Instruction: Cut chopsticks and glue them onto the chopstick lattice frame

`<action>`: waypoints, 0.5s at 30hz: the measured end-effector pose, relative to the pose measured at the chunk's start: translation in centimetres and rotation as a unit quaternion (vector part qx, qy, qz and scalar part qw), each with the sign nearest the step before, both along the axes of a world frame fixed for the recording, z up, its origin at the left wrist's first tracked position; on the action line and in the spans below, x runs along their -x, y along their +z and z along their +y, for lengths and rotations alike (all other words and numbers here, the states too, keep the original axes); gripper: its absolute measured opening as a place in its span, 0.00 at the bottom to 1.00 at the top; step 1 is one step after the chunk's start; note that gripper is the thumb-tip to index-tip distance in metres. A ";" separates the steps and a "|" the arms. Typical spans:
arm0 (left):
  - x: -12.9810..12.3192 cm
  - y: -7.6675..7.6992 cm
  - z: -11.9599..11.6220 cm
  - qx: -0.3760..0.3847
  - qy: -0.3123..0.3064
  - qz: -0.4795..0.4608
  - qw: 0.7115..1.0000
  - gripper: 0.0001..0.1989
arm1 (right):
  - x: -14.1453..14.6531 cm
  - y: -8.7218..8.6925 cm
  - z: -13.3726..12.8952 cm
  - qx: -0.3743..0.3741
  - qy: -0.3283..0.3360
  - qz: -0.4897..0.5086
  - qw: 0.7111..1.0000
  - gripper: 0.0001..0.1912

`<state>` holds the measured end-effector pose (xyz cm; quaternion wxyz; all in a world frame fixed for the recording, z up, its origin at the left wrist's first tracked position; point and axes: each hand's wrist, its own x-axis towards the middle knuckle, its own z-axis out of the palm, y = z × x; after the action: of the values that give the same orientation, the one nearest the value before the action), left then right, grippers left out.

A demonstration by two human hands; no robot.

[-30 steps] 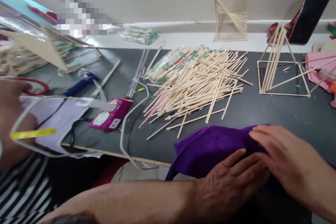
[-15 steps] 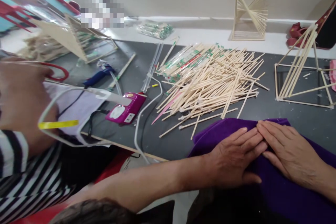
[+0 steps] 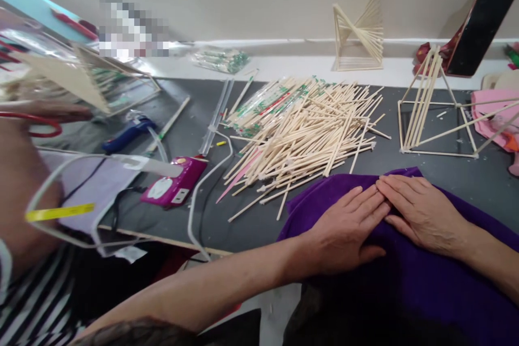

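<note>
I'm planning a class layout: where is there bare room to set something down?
Tabletop between stick pile, stick frame and purple cloth; ledge between bagged sticks and twisted model. Crowded: the left side, with magenta block, blue tool, white cable.

The left hand (image 3: 344,227) and right hand (image 3: 421,213) are bare, with tapering fingers and lightly creased backs. The left forearm (image 3: 243,275) and right forearm (image 3: 492,262) are uncovered too. Dark, mottled, rumpled fabric, seemingly a sleeve (image 3: 150,332), shows below, its cut indistinct.
</note>
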<state>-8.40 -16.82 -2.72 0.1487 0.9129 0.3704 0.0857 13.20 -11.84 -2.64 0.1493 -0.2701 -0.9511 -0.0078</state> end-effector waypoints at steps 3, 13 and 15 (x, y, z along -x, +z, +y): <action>0.1 0.0 0.1 -0.002 -0.003 0.012 1.000 0.36 | -0.2 0.2 -0.1 0.036 -0.004 0.027 0.999 0.23; -1.6 2.7 0.6 -0.052 0.022 0.020 0.998 0.19 | 5.2 6.3 0.1 0.462 -0.015 0.303 0.834 0.13; -2.2 4.4 0.3 -0.045 -0.021 0.040 0.998 0.17 | 5.6 5.7 1.5 0.578 -0.061 0.342 0.738 0.12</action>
<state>-6.20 -16.56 1.64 0.0944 0.9288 0.3528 0.0626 7.64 -10.34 3.06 0.2789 -0.3464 -0.6391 0.6275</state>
